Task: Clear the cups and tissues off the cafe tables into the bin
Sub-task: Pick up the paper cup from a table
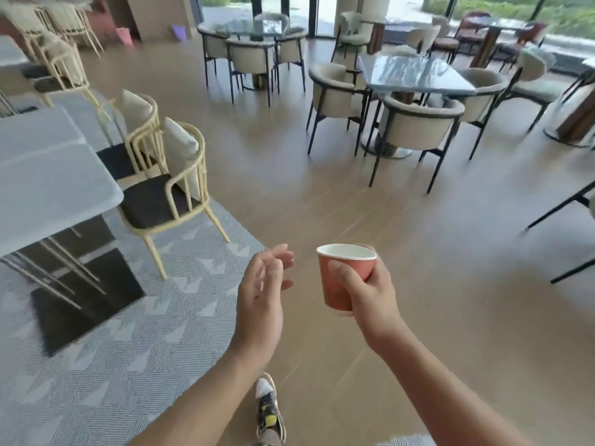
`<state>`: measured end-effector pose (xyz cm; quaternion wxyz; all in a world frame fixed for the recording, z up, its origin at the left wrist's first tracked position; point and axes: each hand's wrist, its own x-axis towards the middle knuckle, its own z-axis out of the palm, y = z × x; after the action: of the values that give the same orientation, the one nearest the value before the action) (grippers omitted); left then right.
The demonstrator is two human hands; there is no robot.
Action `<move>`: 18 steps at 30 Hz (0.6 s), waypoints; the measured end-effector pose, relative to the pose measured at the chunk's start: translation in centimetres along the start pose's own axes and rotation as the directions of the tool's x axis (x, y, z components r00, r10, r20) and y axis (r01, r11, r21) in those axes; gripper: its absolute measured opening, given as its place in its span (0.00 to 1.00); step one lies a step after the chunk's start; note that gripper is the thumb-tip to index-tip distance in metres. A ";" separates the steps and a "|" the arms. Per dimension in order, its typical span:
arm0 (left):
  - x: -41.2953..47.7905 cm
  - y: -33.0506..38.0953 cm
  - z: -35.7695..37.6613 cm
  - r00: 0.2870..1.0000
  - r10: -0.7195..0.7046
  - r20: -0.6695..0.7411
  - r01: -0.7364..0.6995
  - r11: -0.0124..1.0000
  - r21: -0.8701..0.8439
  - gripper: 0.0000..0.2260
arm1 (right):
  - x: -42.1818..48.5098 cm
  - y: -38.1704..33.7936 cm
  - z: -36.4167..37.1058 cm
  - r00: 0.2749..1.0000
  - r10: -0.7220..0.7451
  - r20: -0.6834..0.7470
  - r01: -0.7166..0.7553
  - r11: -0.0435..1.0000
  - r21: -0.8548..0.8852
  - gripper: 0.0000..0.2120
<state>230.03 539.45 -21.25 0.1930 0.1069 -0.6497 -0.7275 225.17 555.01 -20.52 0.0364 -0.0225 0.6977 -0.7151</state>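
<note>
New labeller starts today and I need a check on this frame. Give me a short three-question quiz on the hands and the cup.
1. True or false: the left hand holds the red paper cup with the white inside.
2. Pick one. The cup's mouth faces: A) up, B) down, C) flat sideways.
3. Fill in: the white rectangular table stands on the person's ____ side.

Key
1. False. The right hand grips the cup, and the left hand is open and holds nothing.
2. A.
3. Left.
</note>
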 end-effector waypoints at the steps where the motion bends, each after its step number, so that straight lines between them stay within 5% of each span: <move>1: 2.6 -0.1 -0.1 1.000 -0.004 -0.009 0.004 1.000 -0.013 0.14 | 2.4 0.0 1.1 1.000 -0.004 -0.001 0.004 1.000 -0.008 0.17; 12: 28.3 0.1 -0.6 1.000 0.022 -0.017 -0.022 1.000 -0.017 0.12 | 27.4 -2.2 10.1 1.000 -0.004 0.005 0.004 1.000 0.023 0.16; 18: 41.0 -3.0 1.8 0.998 -0.025 -0.049 0.025 1.000 -0.008 0.10 | 40.4 -0.7 11.8 1.000 0.014 0.010 -0.014 0.999 0.032 0.25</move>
<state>191.88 524.11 -20.09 0.2002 0.1322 -0.6408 -0.7292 185.93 539.86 -20.30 0.0451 -0.0205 0.6860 -0.7259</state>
